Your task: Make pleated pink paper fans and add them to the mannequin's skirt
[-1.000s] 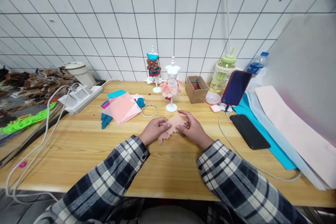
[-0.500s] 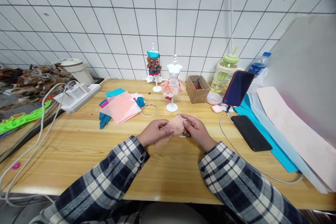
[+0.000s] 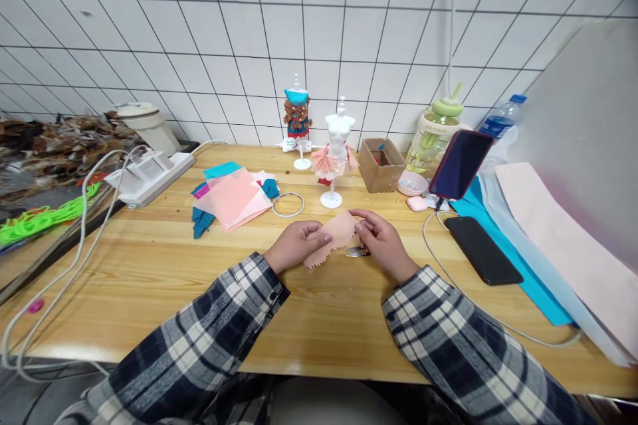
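Note:
A peach paper piece [image 3: 337, 231] with a jagged lower edge is held between both hands. My left hand [image 3: 298, 244] pinches its left side, thumb on top. My right hand [image 3: 383, 239] grips its right corner between thumb and fingers. Small scissors [image 3: 357, 252] lie on the table beside my right hand, their handles partly hidden. Behind the hands stands a white mini mannequin [image 3: 339, 131] with a peach ruffled skirt [image 3: 329, 162]. Farther back is a second mannequin [image 3: 298, 113] dressed in blue, brown and red.
Peach and blue sheets [image 3: 233, 198] and a ring [image 3: 288, 204] lie left. Rightward are a cardboard box [image 3: 381, 176], a pink dish [image 3: 413, 184], a propped phone [image 3: 460, 165], a black phone [image 3: 483, 250], a cable and long paper sheets [image 3: 563, 239]. A power strip [image 3: 154, 180] is far left.
The view has shifted slightly. The peach piece is now spread flatter between the hands, and more of the scissors shows beside my right hand.

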### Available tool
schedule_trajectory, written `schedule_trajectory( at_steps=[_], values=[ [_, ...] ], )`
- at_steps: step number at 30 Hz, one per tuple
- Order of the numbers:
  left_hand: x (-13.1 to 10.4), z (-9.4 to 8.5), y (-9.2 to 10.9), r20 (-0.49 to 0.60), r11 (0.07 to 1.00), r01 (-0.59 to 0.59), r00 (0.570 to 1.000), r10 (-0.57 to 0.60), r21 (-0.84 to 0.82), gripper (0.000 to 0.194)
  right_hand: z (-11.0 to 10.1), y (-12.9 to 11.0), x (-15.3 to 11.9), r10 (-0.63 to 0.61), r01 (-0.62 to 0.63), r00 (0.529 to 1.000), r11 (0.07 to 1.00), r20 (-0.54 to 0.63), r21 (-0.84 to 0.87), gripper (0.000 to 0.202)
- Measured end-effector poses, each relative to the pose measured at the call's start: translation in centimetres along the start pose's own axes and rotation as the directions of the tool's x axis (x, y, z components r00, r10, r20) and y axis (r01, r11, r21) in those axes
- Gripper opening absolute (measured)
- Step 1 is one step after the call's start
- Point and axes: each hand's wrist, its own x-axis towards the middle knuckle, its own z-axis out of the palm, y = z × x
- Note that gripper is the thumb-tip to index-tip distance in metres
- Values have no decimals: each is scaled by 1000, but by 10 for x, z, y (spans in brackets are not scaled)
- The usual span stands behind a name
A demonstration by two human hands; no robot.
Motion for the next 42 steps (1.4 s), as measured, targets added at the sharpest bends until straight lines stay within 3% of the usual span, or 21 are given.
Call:
schedule_trajectory(
  at_steps=[3,7,11,18,21,24,27,30,32,36,42],
  values=[
    [0,3,-1,-15,998,0,1000,-1,-59,37,-9,-5,2,-66,55,997,977,-45,-208,28],
    [-4,2,-3,-37,986,26,999,-33,-167,39,-28,-10,3,-141,214,973,847,181,-487,16],
    [-9,-7,-8,-39,945,79,995,-96,-318,37,-37,-7,0,-80,264,940,785,331,-561,24],
    [-13,-18,-15,-70,861,38,994,-85,-507,34,-32,-3,-1,-4,220,946,739,323,-637,17],
    [-14,-15,-12,-39,826,36,997,-70,-563,39,-23,-9,-3,-1,113,978,841,207,-530,18],
    [-16,-10,-9,34,782,56,998,-45,-621,45,-5,-17,-9,97,-84,989,990,116,-114,19],
    [-18,-6,-8,100,773,85,995,-28,-629,43,12,-23,-15,255,-292,954,911,158,291,27],
    [-19,-3,-7,153,784,114,988,-25,-611,44,19,-26,-19,348,-439,898,750,270,495,37],
    [-20,-2,-5,197,789,153,979,-42,-595,49,18,-26,-19,377,-476,879,716,291,511,37],
    [-20,0,-1,249,868,181,966,-68,-462,47,16,-24,-19,407,-426,903,797,139,428,34],
    [-18,7,-1,104,972,66,994,-43,-226,40,26,-27,-23,351,-364,931,883,97,297,28]
  ],
)
